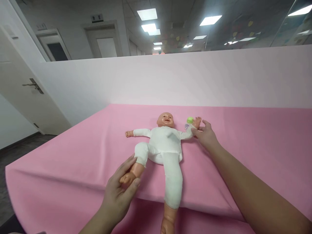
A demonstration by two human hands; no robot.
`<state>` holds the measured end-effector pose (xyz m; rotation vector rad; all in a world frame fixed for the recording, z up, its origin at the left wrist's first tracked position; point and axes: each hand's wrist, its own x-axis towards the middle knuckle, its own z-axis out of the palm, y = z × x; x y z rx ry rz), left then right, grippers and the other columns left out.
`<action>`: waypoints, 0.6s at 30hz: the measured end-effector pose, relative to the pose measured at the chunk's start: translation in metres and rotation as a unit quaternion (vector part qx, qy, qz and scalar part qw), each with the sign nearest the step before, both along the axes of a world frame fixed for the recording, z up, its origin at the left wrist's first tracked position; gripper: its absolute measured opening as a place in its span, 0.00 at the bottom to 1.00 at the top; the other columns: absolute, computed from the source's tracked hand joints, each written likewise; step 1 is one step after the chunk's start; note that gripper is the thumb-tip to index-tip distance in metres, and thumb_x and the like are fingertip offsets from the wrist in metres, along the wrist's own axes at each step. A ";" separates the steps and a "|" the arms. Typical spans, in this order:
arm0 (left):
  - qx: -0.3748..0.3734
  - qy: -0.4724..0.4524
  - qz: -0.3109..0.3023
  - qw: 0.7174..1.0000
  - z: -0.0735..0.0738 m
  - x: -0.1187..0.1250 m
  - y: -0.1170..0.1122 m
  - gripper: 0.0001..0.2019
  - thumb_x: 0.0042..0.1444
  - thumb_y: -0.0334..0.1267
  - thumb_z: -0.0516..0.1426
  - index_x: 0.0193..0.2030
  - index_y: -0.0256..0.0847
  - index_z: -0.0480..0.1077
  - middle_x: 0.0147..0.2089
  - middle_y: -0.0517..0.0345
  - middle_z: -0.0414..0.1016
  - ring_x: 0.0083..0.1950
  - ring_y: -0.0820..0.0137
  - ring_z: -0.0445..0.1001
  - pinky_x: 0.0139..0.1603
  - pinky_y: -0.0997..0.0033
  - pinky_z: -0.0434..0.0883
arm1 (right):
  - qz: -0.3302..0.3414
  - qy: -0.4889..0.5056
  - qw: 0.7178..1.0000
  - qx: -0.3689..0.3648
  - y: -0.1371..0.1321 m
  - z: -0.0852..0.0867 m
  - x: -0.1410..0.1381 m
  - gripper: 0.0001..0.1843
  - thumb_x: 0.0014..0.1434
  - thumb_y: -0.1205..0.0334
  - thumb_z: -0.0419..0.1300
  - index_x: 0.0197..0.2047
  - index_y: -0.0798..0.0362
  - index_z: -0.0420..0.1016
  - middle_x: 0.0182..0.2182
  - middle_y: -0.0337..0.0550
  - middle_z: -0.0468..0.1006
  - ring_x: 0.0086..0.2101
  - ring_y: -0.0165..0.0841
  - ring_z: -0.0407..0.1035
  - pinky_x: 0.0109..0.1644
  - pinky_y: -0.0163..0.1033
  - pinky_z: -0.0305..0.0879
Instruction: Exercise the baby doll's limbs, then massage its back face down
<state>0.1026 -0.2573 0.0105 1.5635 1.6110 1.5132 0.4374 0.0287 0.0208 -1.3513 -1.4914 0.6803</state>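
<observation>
A baby doll (165, 139) with a white cloth body lies on its back on a pink sheet, head at the far end. My left hand (120, 188) is wrapped round the doll's lower leg and foot on the left, and that leg is bent at the knee. With thumb and fingers, my right hand (206, 135) grips the doll's forearm on the right, which is raised at the wrist. Behind that arm sits a small clear bottle with a light green cap (190, 120), partly hidden. The doll's other leg stretches straight toward me, over the near edge.
The pink sheet (80, 146) covers the table and hangs over its front edge. A low white wall (170, 81) runs along the back, with glass above it. To the left is a white door with a metal handle (34, 85), and dark floor (21, 146).
</observation>
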 end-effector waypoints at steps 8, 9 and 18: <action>0.013 0.029 -0.039 0.999 0.042 0.015 0.071 0.26 0.62 0.49 0.63 0.66 0.49 0.70 0.68 0.51 0.71 0.70 0.55 0.68 0.71 0.52 0.66 | 0.174 -0.214 0.945 0.177 -0.040 0.007 -0.056 0.24 0.68 0.53 0.58 0.66 0.42 0.69 0.57 0.46 0.77 0.55 0.45 0.71 0.60 0.56 0.68; 0.013 0.034 -0.043 0.998 0.044 0.017 0.080 0.26 0.62 0.49 0.63 0.66 0.48 0.71 0.67 0.51 0.71 0.69 0.55 0.69 0.69 0.52 0.68 | 0.191 -0.247 0.929 0.197 -0.041 0.007 -0.058 0.22 0.69 0.55 0.56 0.64 0.42 0.71 0.57 0.45 0.77 0.57 0.45 0.69 0.63 0.57 0.66; 0.028 0.182 -0.028 0.982 0.035 0.043 0.115 0.25 0.62 0.46 0.62 0.64 0.44 0.73 0.69 0.45 0.69 0.71 0.51 0.65 0.71 0.45 0.63 | 0.195 -0.359 0.881 0.241 -0.041 -0.002 -0.067 0.21 0.67 0.60 0.59 0.62 0.42 0.75 0.63 0.45 0.72 0.63 0.47 0.63 0.67 0.58 0.59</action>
